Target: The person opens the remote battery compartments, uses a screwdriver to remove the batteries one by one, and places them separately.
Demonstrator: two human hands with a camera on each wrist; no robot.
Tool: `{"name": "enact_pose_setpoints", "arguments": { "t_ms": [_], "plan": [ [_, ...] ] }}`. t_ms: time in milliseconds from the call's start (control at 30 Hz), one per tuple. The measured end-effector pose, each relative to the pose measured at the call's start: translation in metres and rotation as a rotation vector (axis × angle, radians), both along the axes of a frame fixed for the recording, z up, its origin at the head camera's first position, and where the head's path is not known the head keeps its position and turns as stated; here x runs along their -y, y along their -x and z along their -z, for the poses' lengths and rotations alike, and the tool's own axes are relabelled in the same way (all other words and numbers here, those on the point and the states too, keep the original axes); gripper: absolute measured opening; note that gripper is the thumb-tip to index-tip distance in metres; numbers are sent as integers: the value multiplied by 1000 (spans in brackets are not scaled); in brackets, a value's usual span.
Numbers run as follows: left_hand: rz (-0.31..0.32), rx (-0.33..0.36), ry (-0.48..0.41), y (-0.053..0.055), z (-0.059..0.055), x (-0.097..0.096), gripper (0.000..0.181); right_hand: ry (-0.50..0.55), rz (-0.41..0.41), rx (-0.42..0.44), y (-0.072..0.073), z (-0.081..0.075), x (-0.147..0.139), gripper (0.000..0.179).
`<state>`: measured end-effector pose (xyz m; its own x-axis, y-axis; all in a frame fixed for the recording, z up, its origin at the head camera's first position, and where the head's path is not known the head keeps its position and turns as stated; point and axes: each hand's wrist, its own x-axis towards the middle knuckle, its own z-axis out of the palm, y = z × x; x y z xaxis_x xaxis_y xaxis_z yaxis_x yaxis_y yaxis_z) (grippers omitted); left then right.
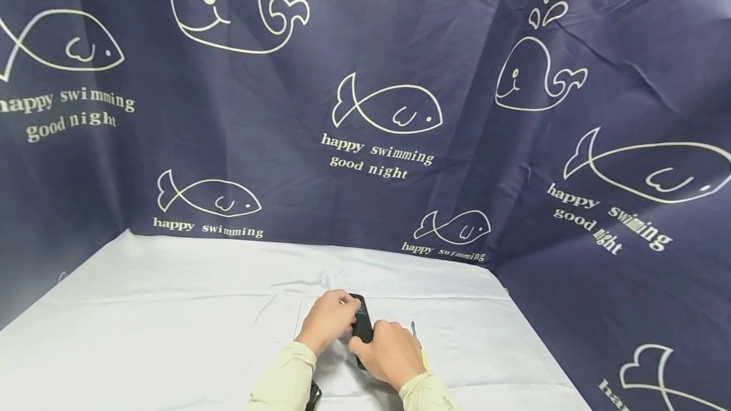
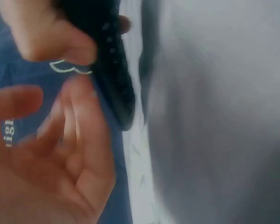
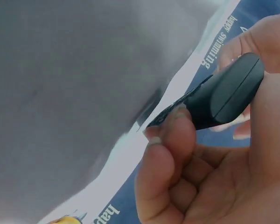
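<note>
My right hand (image 1: 394, 352) grips a black remote control (image 1: 362, 323), thumb on one face and fingers curled round the other. Small buttons line the remote's face in the left wrist view, while pale print shows on its back in the head view. Close by the remote's far end is my left hand (image 1: 328, 323). Its fingers (image 2: 91, 135) are loosely bent, with thumb and fingers apart, and the fingertips come near or touch the remote; blur hides which. In the right wrist view the remote's smooth rounded end points toward the camera.
A screwdriver with a yellow handle (image 1: 424, 358) and a metal shaft lies just right of my right hand. Part of a black object (image 1: 313, 394) shows beside my left sleeve. White cloth (image 1: 188, 335) covers the table, and dark blue printed curtains (image 1: 297, 113) enclose it.
</note>
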<state>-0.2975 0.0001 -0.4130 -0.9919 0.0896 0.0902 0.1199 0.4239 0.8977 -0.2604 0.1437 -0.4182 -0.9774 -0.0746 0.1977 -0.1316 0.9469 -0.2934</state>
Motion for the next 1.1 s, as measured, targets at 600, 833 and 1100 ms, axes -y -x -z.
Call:
{"name": "enact_pose_setpoints", "arguments": {
  "t_ms": [600,833,1100],
  "plan": [
    [17,144,-317,7,16,1,41,60,-77,-99,0,-8,4,35],
    [11,180,-452,5,18,2,44,4,-110,-143,-6,-6,2,40],
    [-16,157,-478,10,19,6,47,27,-137,-179,-6,-7,4,40]
  ]
}}
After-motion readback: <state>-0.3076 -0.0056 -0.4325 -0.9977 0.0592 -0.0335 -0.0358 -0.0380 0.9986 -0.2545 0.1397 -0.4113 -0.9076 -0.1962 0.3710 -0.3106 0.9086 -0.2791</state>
